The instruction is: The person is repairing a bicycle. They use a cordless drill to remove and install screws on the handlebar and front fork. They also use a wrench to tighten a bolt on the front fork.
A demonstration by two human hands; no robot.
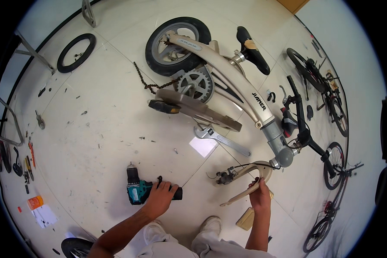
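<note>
My left hand (161, 195) has its fingers curled over the handle of a teal and black cordless drill (137, 190), which lies on the floor. My right hand (259, 193) grips one leg of a champagne bicycle front fork (262, 170), with a black brake caliper (224, 177) on its other leg. The fork joins a grey head tube (274, 136) of the champagne frame (228, 75) lying on its side, with a wheel, chainring (197, 80), loose chain (144, 78) and black saddle (256, 53). An adjustable wrench (232, 145) lies under the frame. Black handlebars (304, 116) lie to the right.
A loose tyre (84, 56) lies at upper left, near metal stands (34, 49). Scattered tools (30, 165), an orange container (34, 203) and paper (45, 217) are at left. Other bicycles (333, 105) line the right wall. A tan block (246, 218) lies beside my shoes (208, 225).
</note>
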